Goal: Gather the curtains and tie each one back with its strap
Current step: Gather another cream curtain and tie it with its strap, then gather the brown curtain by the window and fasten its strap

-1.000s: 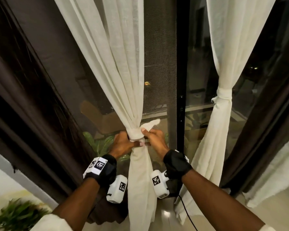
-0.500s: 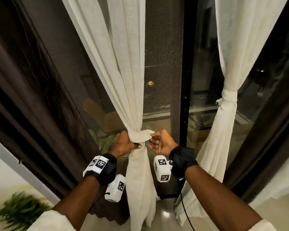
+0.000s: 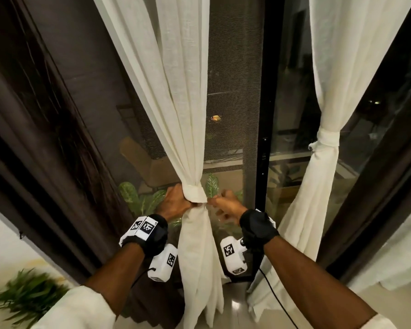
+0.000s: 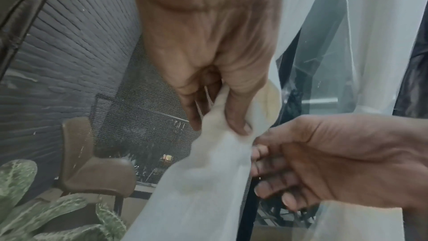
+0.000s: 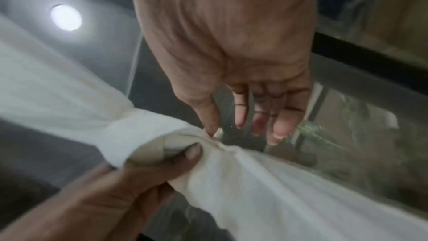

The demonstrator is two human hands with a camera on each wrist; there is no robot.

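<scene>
While the left hand (image 3: 176, 203) clamps the bunched near curtain (image 3: 176, 103) with thumb and fingers curled round the strap (image 3: 194, 193), the wrap is only as secure as that pinch; from the wrist views, the strap end looks tucked rather than knotted. The right hand (image 3: 226, 205), at about 3 o'clock of the strap, has its fingers loosely spread and its thumb tip just touching the cloth, holding nothing. If the left hand relaxes before the right secures the end, the band is likely to uncoil and the gathered folds to fan out again. A hard pull could also drag the band down the slippery fabric. The far curtain (image 3: 323, 198), toward 2 o'clock, already hangs tied by its own strap (image 3: 328, 137).
</scene>
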